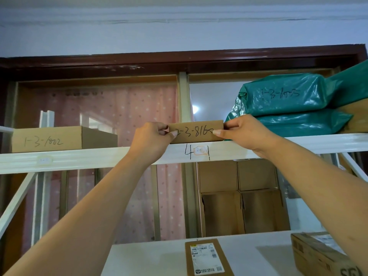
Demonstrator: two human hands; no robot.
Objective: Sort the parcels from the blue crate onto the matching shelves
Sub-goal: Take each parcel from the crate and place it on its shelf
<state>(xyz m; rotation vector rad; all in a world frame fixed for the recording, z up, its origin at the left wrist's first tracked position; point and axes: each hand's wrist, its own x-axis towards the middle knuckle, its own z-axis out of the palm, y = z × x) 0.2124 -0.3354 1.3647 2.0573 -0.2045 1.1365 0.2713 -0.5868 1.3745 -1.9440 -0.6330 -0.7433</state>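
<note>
- On the top shelf (99, 159) I see open room between the cardboard box (46, 139) at left and the small parcel (196, 131).
- Right of that parcel, stacked green bags (286, 94) touch it and block the way.
- Below, the lower shelf (149, 257) lies bare left of the labelled box (207, 257).

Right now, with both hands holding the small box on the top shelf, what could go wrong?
1. The small brown cardboard box marked 2-3-816 sits at the front edge of the white top shelf; if the left hand and right hand let go early, it may tip off.
2. Pushed right, it could disturb the stacked green plastic parcels beside it.
</note>
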